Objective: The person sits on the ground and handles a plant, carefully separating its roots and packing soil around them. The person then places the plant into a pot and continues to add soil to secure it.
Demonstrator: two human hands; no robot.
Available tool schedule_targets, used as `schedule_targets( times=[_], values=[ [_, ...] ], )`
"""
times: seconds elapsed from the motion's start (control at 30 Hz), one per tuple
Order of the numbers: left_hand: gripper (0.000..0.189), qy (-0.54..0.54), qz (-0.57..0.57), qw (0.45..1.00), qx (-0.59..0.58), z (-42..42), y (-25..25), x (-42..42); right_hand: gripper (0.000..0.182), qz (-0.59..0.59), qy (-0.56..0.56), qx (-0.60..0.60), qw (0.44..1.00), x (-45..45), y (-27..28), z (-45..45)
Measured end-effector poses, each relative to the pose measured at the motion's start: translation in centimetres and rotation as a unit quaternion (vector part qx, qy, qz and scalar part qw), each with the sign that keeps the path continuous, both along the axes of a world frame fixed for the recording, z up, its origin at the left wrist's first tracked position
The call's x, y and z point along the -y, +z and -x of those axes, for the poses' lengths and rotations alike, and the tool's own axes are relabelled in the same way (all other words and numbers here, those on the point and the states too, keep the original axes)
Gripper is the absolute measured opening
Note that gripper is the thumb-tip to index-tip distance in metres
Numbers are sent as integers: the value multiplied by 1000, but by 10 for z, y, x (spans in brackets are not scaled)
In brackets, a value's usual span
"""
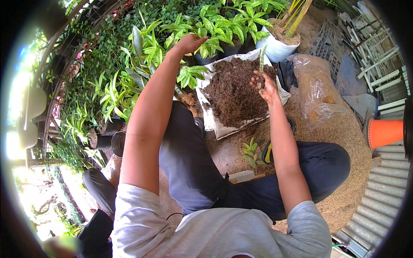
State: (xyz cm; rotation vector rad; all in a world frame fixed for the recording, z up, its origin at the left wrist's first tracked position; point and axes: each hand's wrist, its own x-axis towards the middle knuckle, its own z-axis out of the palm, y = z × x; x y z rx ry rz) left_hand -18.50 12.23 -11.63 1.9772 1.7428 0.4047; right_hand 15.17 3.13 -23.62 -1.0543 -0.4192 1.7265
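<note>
Brown fibrous soil (pixel 237 93) lies heaped on an opened white woven sack (pixel 221 129) before me. Over the soil's right side, my right hand (pixel 267 88) is palm up, dirty with soil, its fingers around the base of a small upright snake plant cutting (pixel 262 59). My left hand (pixel 192 43) reaches over the leafy potted plants (pixel 209 24) beyond the sack; its fingers are bent, and whether they hold anything cannot be told. Near my left knee lies a plant with a brown root ball (pixel 187 100).
At right are a filled clear plastic bag (pixel 317 87), a white bag holding a palm (pixel 277 46), a black plastic crate (pixel 327 43) and an orange cone (pixel 385 133). A small leafy plant (pixel 251 153) stands between my legs. Another person's dark-clothed leg (pixel 100 187) is at left.
</note>
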Motion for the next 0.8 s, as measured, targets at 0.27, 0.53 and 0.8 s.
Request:
schedule_targets(
  times=[0.27,0.53,0.8],
  values=[
    [68,-34,38,992,113,-47,7,4,24,-78,47,47,995,11,31,23],
    [79,75,146,940,299,-94,31,11,22,-107,105,80,985,13,67,41],
    [52,89,7,948,305,-106,24,-1,23,-132,160,124,970,9,72,40]
  ],
)
